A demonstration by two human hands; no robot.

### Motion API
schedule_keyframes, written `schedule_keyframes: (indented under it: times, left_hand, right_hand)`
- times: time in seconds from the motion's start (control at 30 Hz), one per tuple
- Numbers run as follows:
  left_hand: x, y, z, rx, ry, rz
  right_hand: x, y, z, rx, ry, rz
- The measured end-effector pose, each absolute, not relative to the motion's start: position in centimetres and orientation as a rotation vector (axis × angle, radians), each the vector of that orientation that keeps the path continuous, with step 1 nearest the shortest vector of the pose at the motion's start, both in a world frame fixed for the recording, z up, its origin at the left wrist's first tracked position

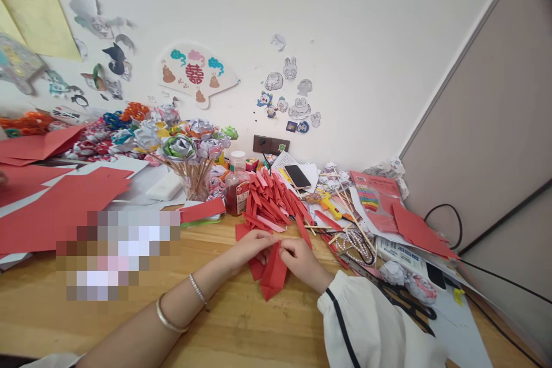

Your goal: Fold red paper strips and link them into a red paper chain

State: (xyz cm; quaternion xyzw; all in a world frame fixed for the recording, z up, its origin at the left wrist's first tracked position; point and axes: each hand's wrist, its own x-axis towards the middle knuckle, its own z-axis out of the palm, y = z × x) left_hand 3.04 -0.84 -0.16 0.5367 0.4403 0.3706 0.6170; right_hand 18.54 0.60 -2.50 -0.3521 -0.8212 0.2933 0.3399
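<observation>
A folded piece of red paper [272,277] with a pointed lower end is pinched between my two hands, low over the wooden table. My left hand [255,246] comes in from the left, its fingers closed at the paper's upper left edge. From the right, my right hand [297,257] is curled, with thumb and finger closed on the upper right edge. More flat red paper [242,232] lies beneath and behind my left hand. Just beyond my hands rises a pile of folded red paper strips [269,198]. The fingertips are partly hidden behind the hands.
Behind stand a bottle of red liquid [237,191] and a cup of sticks with paper flowers [196,178]. A phone [297,176], yellow glue gun [330,206], bead strand [356,244] and black-handled scissors [407,303] lie to the right. Large red sheets [64,201] cover the left.
</observation>
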Motion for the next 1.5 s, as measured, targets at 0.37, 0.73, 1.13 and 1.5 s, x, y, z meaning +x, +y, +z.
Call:
schedule_keyframes:
  times: [0.37,0.73,1.13,1.5]
  left_hand:
    - [2.91,-0.6,0.3,1.275,0.985,0.816]
    - [2.72,-0.51,-0.32,1.294,0.847,0.777]
    - [2.38,-0.2,-0.27,1.397,0.882,0.716]
    - [2.23,-0.44,0.19,1.441,0.877,0.667]
  right_hand:
    - [18.59,0.87,-2.42,-0.894,-2.073,0.94]
    - [19.02,0.74,-1.74,-0.848,-2.006,1.136]
    - [19.02,1.03,-2.18,-0.853,-2.017,1.138]
    - [19.17,1.01,-2.18,-0.813,-2.084,1.088]
